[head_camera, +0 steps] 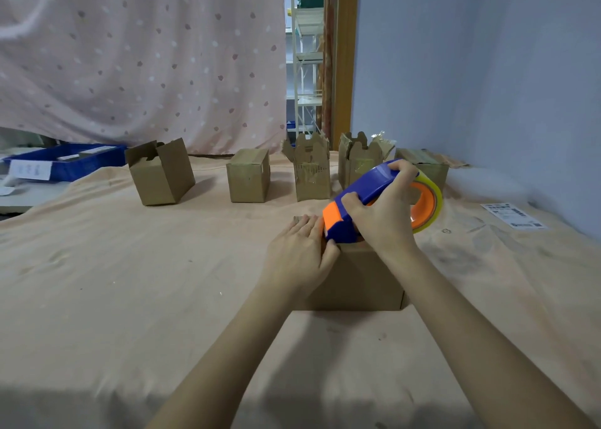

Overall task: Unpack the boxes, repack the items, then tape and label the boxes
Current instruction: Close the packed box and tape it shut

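At the centre of the peach-cloth counter [130,282] stands a closed cardboard box [354,279], with both hands working at its top. The right hand [380,214] has its grip closed round a blue and orange tape dispenser [364,197] — fingers curled over the blue body, thumb at the orange front — and the dispenser's front end sits down on the box's top edge. Its roll of clear tape [429,201] is raised behind the hand. The left hand [300,249] lies flat on the box's top left side, fingers straight and pressing, touching the dispenser's nose; it holds nothing. Along the far edge — well apart from the work — stand five more boxes: an open box [161,176], a shut box [248,175], two ragged open boxes [310,171], and one partly hidden behind the dispenser. A printed label [514,215] lies on the cloth at right, and a blue tray [68,161] at far left.
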Available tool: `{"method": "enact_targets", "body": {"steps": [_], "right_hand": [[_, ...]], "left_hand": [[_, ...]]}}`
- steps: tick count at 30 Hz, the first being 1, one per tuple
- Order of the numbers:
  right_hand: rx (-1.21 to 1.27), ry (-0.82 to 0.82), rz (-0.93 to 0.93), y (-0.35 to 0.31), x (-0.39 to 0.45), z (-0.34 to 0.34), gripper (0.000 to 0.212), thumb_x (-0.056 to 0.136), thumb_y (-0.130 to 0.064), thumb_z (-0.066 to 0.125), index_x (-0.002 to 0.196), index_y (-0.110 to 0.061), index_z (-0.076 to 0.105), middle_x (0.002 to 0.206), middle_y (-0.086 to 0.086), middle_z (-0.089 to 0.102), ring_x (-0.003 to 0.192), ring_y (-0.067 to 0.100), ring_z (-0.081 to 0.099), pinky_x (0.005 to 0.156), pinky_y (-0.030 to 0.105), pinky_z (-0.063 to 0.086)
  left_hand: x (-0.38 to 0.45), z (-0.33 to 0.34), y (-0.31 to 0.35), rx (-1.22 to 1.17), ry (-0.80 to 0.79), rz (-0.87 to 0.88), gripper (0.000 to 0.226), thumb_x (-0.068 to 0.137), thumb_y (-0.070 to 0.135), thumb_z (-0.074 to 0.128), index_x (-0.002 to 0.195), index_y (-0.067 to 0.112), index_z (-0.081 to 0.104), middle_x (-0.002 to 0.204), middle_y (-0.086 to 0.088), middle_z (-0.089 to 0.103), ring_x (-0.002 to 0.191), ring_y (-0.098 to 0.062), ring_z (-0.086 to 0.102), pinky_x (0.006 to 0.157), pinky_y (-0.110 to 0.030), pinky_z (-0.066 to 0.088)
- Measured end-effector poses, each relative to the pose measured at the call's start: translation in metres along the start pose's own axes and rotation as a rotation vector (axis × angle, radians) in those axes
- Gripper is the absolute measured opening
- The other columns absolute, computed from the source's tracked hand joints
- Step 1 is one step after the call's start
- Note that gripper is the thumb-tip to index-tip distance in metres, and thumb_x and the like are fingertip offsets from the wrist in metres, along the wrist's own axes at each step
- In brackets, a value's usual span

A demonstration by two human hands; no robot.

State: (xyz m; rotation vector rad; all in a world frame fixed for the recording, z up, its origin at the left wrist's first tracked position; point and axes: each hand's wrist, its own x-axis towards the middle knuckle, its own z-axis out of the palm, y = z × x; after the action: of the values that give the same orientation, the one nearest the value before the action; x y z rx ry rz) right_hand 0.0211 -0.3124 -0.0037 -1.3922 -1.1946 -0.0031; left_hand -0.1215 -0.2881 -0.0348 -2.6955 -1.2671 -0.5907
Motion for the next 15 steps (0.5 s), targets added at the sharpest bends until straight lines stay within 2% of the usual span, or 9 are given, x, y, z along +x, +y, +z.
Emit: {"method": "enact_targets", "body": {"steps": [3, 6, 10, 13, 15], "right_hand": [[0.055, 0.009, 0.043, -0.001, 0.001, -0.005, 0.071, 0.078, -0.009, 0.073, 0.130, -0.012, 0.025, 0.110, -0.007, 0.037, 0.082, 0.010, 0.053, 0.064, 0.011, 0.045], [0.062, 0.023, 0.051, 0.000, 0.002, -0.007, 0.071, 0.078, -0.009, 0.073, 0.130, -0.012, 0.025, 0.111, -0.008, 0.036, 0.075, 0.002, 0.049, 0.059, 0.007, 0.042], [0.070, 0.091, 0.049, 0.002, 0.005, -0.009, 0.068, 0.077, -0.008, 0.073, 0.128, -0.011, 0.027, 0.112, -0.005, 0.038, 0.077, 0.001, 0.049, 0.056, 0.000, 0.041], [0.104, 0.218, 0.057, 0.018, 0.012, -0.031, 0.060, 0.075, -0.006, 0.071, 0.115, -0.016, 0.028, 0.107, -0.001, 0.042, 0.087, 0.010, 0.054, 0.068, 0.011, 0.047], [0.088, 0.238, 0.065, 0.027, 0.015, -0.045, 0.060, 0.075, -0.005, 0.070, 0.110, -0.020, 0.024, 0.106, -0.004, 0.041, 0.089, 0.012, 0.051, 0.067, 0.011, 0.046]], "left_hand": [[0.001, 0.002, 0.000, 0.038, 0.020, -0.012, 0.099, 0.069, 0.056, -0.016, 0.151, 0.017, 0.024, 0.155, 0.000, 0.028, 0.145, -0.013, 0.019, 0.116, -0.023, 0.007], [0.002, 0.001, 0.002, 0.029, 0.022, -0.018, 0.100, 0.068, 0.056, -0.017, 0.150, 0.018, 0.026, 0.155, 0.001, 0.029, 0.145, -0.012, 0.019, 0.116, -0.023, 0.008], [-0.001, 0.000, 0.002, 0.022, 0.039, -0.033, 0.098, 0.070, 0.055, -0.012, 0.147, 0.017, 0.035, 0.153, -0.001, 0.034, 0.143, -0.013, 0.024, 0.116, -0.022, 0.010], [-0.001, 0.000, 0.003, 0.010, 0.058, -0.046, 0.096, 0.072, 0.054, -0.008, 0.143, 0.014, 0.043, 0.151, -0.003, 0.038, 0.142, -0.014, 0.027, 0.116, -0.023, 0.012], [-0.001, 0.000, 0.003, 0.012, 0.057, -0.045, 0.096, 0.072, 0.053, -0.008, 0.142, 0.014, 0.044, 0.151, -0.003, 0.038, 0.143, -0.014, 0.027, 0.116, -0.022, 0.011]]}}
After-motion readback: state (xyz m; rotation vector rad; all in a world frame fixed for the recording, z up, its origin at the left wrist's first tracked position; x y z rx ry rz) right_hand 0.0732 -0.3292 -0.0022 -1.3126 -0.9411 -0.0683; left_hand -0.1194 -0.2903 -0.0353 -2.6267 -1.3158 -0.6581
